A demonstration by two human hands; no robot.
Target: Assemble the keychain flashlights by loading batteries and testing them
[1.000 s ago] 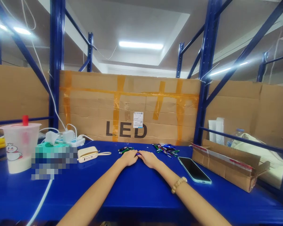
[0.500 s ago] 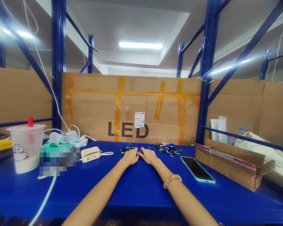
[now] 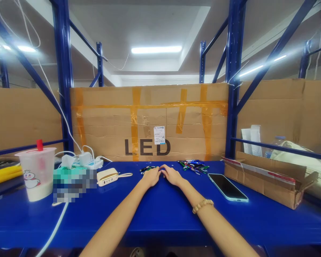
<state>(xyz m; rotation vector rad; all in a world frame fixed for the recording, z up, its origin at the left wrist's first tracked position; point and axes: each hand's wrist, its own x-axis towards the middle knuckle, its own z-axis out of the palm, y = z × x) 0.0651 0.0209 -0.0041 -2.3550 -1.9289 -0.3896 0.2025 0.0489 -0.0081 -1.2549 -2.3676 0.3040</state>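
Currently the left hand (image 3: 151, 177) and the right hand (image 3: 171, 175) sit side by side on the blue counter (image 3: 160, 223), fingers curled forward with the fingertips (image 3: 164, 168) meeting at about 12 o'clock, so the hands are drawn together rather than spread. Whether they pinch anything I cannot tell: the fingers hide whatever may lie between them. Just beside the left hand's fingers, toward 11 o'clock, lie a few slim dark-and-green sticks (image 3: 147, 169), too small to name for sure. A larger heap of coloured sticks (image 3: 193, 164) sits at about 1 o'clock, apart from the right hand. Farther out at 3 o'clock, a smartphone (image 3: 227, 187) rests beside an open cardboard box (image 3: 267, 182), while a cream-and-gold power bank (image 3: 107, 176) and a plastic cup (image 3: 37, 175) stand toward 9 o'clock. A bead bracelet (image 3: 202, 206) circles the right wrist.
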